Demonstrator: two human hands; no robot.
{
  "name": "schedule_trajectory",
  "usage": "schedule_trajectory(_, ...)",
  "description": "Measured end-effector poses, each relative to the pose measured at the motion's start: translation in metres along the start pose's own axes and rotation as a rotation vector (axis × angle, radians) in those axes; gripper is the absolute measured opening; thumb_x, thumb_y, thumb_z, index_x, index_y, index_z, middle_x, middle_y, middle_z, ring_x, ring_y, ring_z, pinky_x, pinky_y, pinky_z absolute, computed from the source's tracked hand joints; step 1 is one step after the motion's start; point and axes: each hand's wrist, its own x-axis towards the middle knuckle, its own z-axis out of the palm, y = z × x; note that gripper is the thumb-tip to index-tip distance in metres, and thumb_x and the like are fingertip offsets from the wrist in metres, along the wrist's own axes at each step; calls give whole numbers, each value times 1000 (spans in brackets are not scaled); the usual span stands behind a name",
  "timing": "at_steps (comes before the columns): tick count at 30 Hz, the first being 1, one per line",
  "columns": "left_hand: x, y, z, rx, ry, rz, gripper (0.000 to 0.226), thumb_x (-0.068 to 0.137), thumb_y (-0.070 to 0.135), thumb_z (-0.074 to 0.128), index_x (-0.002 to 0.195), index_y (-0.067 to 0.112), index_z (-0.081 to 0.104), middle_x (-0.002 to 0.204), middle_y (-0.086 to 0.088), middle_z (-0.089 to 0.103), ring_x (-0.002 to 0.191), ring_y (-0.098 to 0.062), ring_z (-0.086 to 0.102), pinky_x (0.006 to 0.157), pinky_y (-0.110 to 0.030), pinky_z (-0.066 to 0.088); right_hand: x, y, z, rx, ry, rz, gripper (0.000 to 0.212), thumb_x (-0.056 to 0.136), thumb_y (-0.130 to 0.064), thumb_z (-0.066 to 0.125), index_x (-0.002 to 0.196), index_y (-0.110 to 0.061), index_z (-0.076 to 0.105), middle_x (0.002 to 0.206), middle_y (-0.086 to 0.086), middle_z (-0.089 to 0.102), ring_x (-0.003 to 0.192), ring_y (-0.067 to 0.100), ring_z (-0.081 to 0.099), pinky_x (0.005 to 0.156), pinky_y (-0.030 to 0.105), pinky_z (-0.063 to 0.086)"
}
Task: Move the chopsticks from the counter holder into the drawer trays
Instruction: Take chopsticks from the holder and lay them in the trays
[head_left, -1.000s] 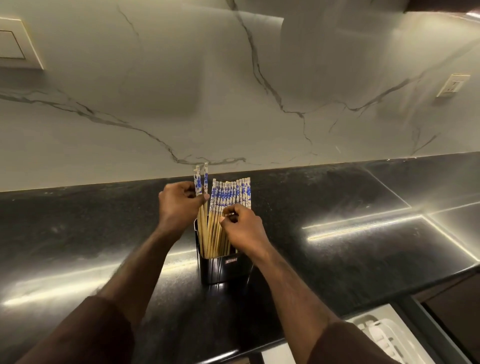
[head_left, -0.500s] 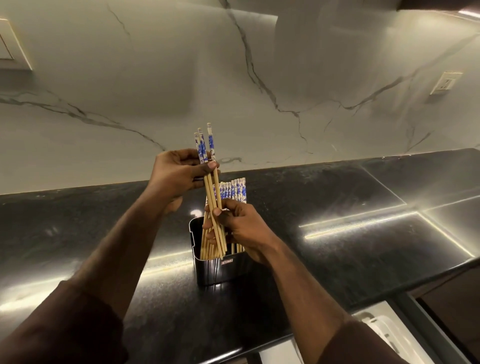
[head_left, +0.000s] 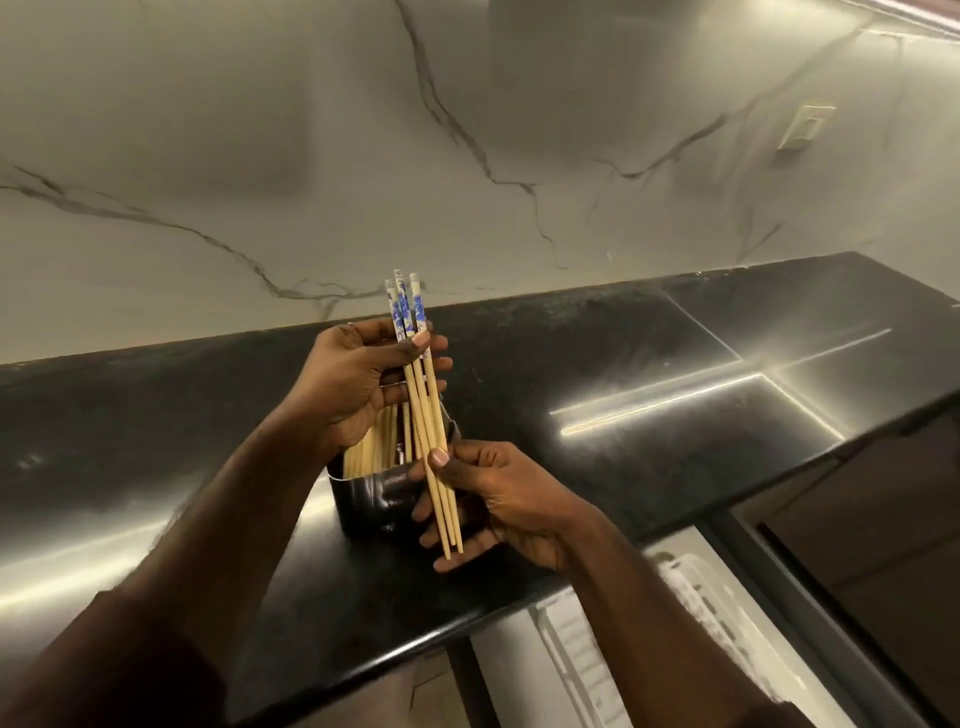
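We are holding a small bundle of chopsticks (head_left: 423, 410) between both hands, lifted clear of the holder (head_left: 374, 493) that stands on the black counter (head_left: 623, 364). Our left hand (head_left: 363, 379) is closing its thumb and fingers around the blue-patterned upper ends, while our right hand (head_left: 493, 499) is pinching the plain tapered ends lower down, thumb on top and fingers spread beneath. The bundle's long axis is running from upper left, away from us, down toward the right and toward our body, so the tips are pointing roughly at the open drawer (head_left: 649, 649) showing pale below the counter edge at lower right. More chopsticks are standing in the holder, just behind and under the held ones. We judge the right hand to be the nearer one to the drawer, so the bundle would be swinging down and rightward, tips leading; the tray compartments themselves are too blurred for us to tell apart.
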Motion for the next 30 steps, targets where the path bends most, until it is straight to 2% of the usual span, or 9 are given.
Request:
schedule_trajectory(5, -17, -34, 42, -80, -4, -81, 27, 78, 11, 66, 104, 4, 67, 94, -12, 77, 88, -25, 75, 66, -34, 61, -54, 24, -20, 4, 63, 30, 35, 95, -43, 56, 114, -15, 66, 92, 15, 69, 83, 30, 70, 73, 53, 60)
schedule_trajectory(9, -36, -72, 85, -100, -7, -141, 14, 88, 5, 60, 100, 3, 68, 93, -13, 77, 87, -25, 75, 66, -35, 61, -106, 56, -41, 47, 147, 71, 32, 94, -33, 61, 115, -9, 66, 93, 15, 71, 83, 27, 71, 75, 48, 61)
schedule_trajectory(15, -72, -135, 150, -81, -43, -316, 17, 92, 3, 55, 105, 2, 67, 96, -16, 76, 86, -28, 75, 66, -35, 62, -186, 108, -83, 107, 246, 180, 19, 91, -10, 65, 108, -7, 72, 99, 16, 73, 86, 28, 71, 83, 47, 59)
schedule_trajectory(21, -103, -196, 198, -28, -64, -467, 21, 97, 11, 51, 112, 5, 64, 100, -14, 76, 91, -28, 75, 65, -32, 61, -244, 152, -115, 96, 329, 273, 16, 89, -7, 67, 103, -5, 74, 98, 17, 74, 85, 28, 71, 79, 45, 60)
schedule_trajectory(25, -113, -237, 212, -21, -9, -576, 27, 101, 20, 46, 116, 3, 61, 103, -15, 75, 93, -29, 74, 71, -36, 60, -259, 179, -134, 66, 373, 350, 14, 88, -6, 67, 100, -3, 74, 95, 18, 74, 81, 27, 72, 74, 41, 61)
schedule_trajectory(30, -122, -282, 211, -98, 139, -726, 28, 101, 15, 46, 123, -1, 55, 116, -24, 68, 94, -35, 69, 77, -44, 57, -253, 213, -147, 1, 399, 462, 15, 87, -9, 69, 99, -1, 73, 90, 16, 76, 77, 26, 74, 73, 40, 62)
